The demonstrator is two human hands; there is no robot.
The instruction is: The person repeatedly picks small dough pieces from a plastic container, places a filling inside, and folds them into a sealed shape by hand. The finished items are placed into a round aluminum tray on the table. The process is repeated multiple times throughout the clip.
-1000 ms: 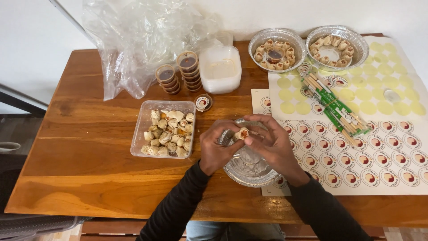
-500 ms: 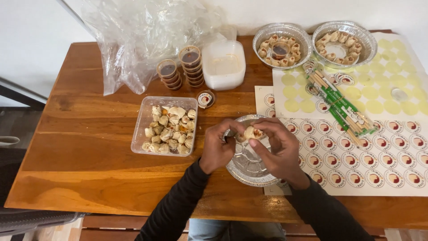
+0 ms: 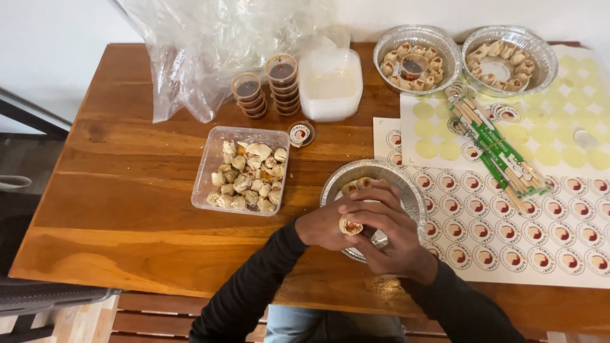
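Both my hands meet over a round foil tray (image 3: pixel 408 185) near the table's front edge. My left hand (image 3: pixel 319 230) and my right hand (image 3: pixel 389 230) pinch one small dumpling (image 3: pixel 349 226) between their fingers, just above the tray's near side. One or two dumplings (image 3: pixel 356 185) lie against the tray's far rim; my hands hide the rest of its inside. To the left stands a clear plastic box (image 3: pixel 207 171) filled with several loose dumplings (image 3: pixel 249 179).
Two filled foil trays (image 3: pixel 389 44) (image 3: pixel 540 60) stand at the back right. Sticker sheets (image 3: pixel 540 241) and wrapped chopsticks (image 3: pixel 499 149) lie on the right. Stacked sauce cups (image 3: pixel 283 79), one lidded cup (image 3: pixel 300 134), a white tub (image 3: pixel 330 82) and a plastic bag (image 3: pixel 203 44) are behind.
My hands have drawn back toward me, from the tray's far side to its near side, with the dumpling still held between them.
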